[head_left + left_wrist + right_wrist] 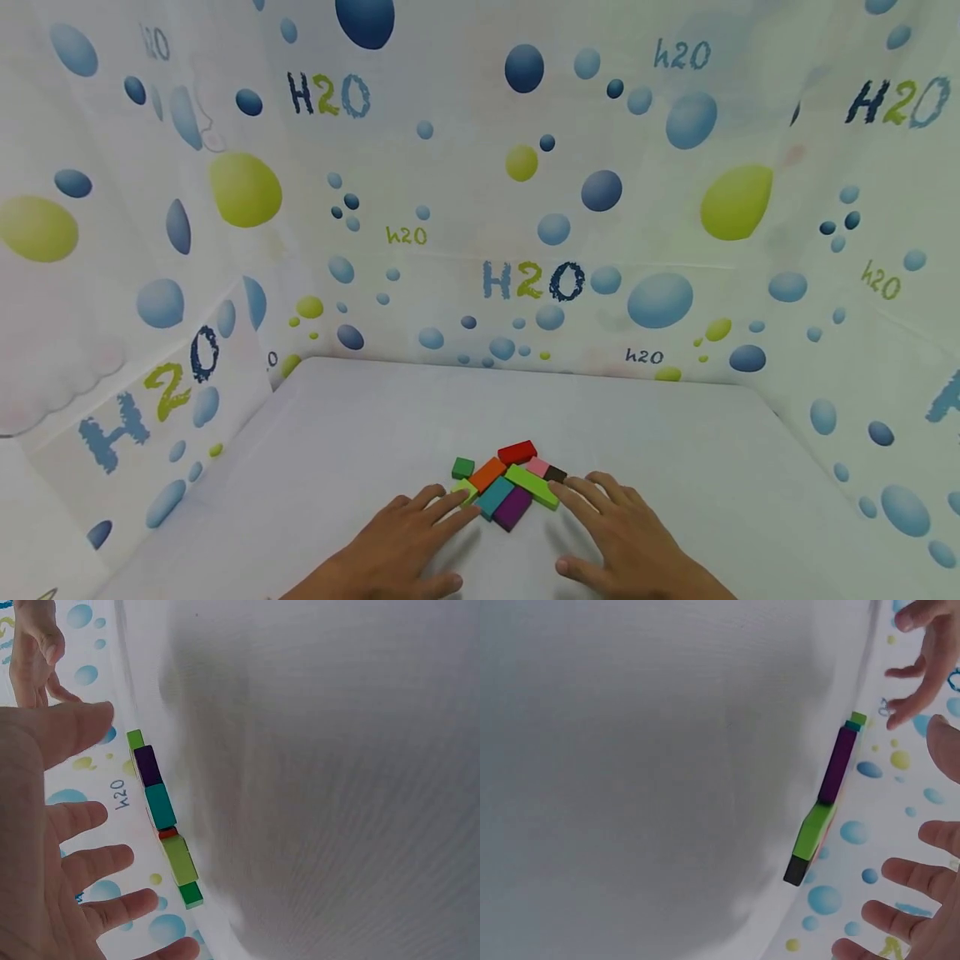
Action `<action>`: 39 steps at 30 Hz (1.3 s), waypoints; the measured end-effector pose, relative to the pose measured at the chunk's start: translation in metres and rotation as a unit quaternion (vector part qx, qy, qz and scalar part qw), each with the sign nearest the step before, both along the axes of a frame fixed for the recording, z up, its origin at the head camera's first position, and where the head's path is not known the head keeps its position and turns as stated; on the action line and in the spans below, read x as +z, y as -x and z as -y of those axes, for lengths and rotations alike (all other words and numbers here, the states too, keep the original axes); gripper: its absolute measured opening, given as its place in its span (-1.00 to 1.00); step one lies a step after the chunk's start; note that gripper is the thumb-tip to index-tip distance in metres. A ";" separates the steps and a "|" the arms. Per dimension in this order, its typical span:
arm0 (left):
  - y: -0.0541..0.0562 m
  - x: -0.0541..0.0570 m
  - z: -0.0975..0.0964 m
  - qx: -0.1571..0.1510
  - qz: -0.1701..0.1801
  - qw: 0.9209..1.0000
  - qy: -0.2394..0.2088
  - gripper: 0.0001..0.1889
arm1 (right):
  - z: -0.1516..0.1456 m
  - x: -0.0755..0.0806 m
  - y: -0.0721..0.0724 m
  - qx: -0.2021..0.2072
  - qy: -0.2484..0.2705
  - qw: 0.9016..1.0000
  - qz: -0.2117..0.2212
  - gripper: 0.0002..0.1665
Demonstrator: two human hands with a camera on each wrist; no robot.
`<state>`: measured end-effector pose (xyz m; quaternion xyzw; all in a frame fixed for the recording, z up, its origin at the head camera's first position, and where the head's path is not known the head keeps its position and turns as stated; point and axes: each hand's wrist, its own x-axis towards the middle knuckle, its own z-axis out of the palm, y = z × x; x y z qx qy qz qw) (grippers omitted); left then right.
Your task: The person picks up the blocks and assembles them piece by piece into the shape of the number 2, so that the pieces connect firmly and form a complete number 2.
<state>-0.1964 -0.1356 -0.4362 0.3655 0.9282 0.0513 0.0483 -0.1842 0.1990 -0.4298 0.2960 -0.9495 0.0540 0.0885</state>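
A flat cluster of coloured blocks lies on the white table. In the head view it holds a red block (517,452), an orange block (487,474), a teal block (496,497), a purple block (513,508), a long lime block (532,487), a pink block (537,467), a dark brown block (556,474) and a small green block (462,468). My left hand (408,537) hovers at the near left, fingers spread, its fingertips overlapping a yellow-green block (465,492). On the other side my right hand (626,533) is spread, fingertips beside the lime block's end. Neither hand holds anything.
The white tabletop (360,417) stretches around the blocks. Behind it and at both sides hangs a white curtain (465,183) printed with blue and green drops and H2O lettering.
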 end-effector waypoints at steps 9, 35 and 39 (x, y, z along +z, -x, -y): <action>0.005 0.003 -0.008 0.001 -0.006 0.999 0.035 -0.25 | 0.015 0.004 0.008 -0.016 0.011 1.000 0.022 -0.07; 0.035 -0.001 -0.035 -0.047 -0.081 0.996 -0.003 -0.50 | 0.044 -0.003 0.041 0.020 0.065 0.994 0.084 -0.49; 0.040 -0.004 -0.037 -0.058 -0.072 0.996 -0.018 -0.52 | 0.049 -0.007 0.046 0.033 0.055 0.996 0.069 -0.55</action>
